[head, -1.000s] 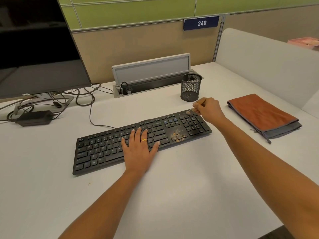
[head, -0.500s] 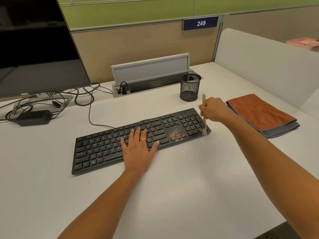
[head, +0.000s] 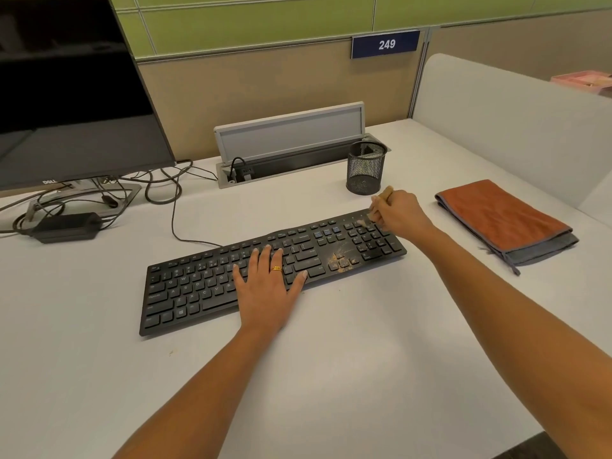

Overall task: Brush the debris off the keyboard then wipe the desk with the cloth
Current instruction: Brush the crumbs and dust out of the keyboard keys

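Right hand [head: 399, 212] grips a brush [head: 381, 202] at the keyboard's [head: 198, 286] upper-right keys (debris [head: 341, 258] mid-frame); left hand [head: 266, 286] lies flat, fingers spread.

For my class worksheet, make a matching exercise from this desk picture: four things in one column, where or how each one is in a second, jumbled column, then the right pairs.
Things
1. left hand
2. right hand
3. cloth
4. mesh cup

Places or states
A. folded on the desk, right of the keyboard
B. flat on the keyboard's middle keys
C. standing beyond the keyboard's right end
D. gripping a brush over the keyboard's right end

Pairs: 1-B, 2-D, 3-A, 4-C
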The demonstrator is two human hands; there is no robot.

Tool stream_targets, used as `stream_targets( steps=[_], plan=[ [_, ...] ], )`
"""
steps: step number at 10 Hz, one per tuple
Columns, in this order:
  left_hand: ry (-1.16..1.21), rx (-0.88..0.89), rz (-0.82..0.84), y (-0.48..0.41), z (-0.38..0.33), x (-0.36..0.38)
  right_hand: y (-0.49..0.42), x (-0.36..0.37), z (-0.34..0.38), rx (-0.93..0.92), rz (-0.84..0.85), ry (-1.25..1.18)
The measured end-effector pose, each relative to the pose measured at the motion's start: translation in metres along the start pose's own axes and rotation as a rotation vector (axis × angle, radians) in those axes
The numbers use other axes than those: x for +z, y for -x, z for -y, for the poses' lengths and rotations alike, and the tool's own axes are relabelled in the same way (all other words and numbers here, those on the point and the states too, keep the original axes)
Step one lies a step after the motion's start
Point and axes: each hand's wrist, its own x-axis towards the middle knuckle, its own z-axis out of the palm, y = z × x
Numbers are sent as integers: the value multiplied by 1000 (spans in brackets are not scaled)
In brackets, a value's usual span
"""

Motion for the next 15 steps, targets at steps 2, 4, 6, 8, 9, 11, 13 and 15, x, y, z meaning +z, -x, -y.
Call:
stream_targets(
  steps=[2,4,6,8,9,11,13,15],
  plan=[
    [2,-2,-4,0,1,0,4,-8,3,53,145,532],
    [-15,-4,-7,0,0,0,-2,-9,-3,-28,-143,91],
    [-21,-6,-1,0,-1,0,-1,9,-1,-68,-92,-111],
    [-16,-7,3,0,0,0,-2,17,7,-87,9,37],
    [-6,-5,-4,0,0,1,-4,12,12,-104,65,144],
    [-19,-6,3,-1,0,1,1,3,13,-62,155,246],
    [-14,-8,7,0,0,-1,5,1,7,-16,106,233],
    [-10,-6,9,0,0,-1,14,-8,-5,-3,-185,86]
  ],
)
